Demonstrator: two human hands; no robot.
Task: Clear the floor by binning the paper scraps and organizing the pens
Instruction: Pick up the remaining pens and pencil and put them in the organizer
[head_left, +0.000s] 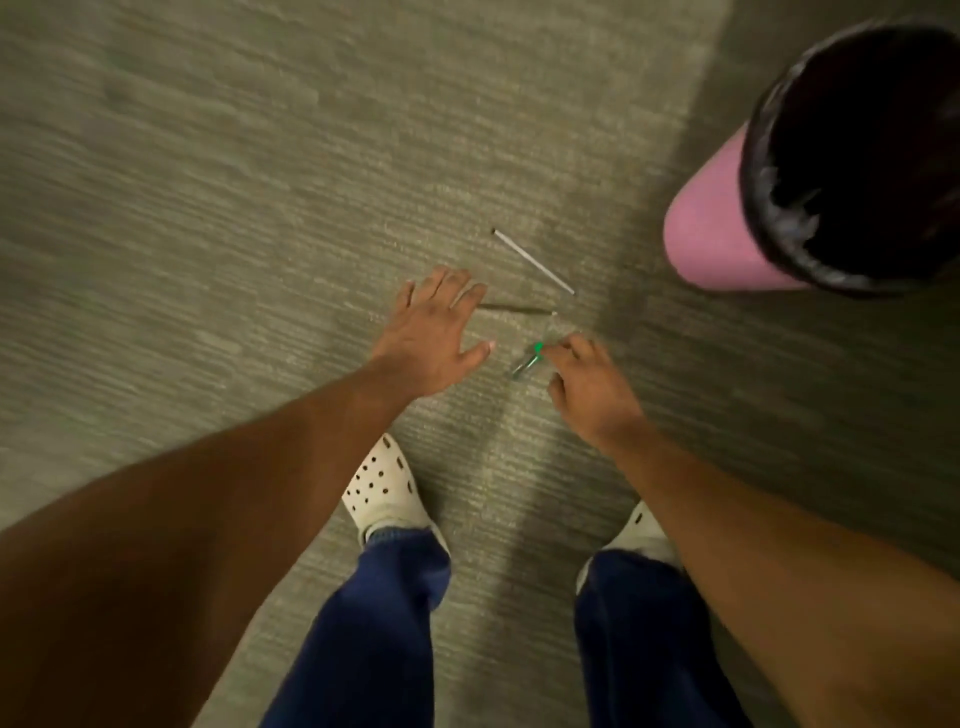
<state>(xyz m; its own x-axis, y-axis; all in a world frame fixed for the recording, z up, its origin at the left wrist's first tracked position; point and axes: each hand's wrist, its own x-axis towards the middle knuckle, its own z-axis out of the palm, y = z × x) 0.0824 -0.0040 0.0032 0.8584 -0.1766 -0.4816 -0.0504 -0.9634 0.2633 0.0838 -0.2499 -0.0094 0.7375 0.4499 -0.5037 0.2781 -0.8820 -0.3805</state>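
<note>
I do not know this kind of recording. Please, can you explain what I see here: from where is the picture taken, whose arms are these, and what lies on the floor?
There is no machine here. One camera sits on a person's head and looks down, so you see their own bare arms, blue trousers and white perforated clogs on grey carpet.

The left hand is spread open, its fingertips at a dark thin pen. The right hand pinches a clear pen with a green cap. A white thin pen lies untouched beyond them. At the upper right stands a pink round bin with a black liner. No paper scraps are visible.
</note>
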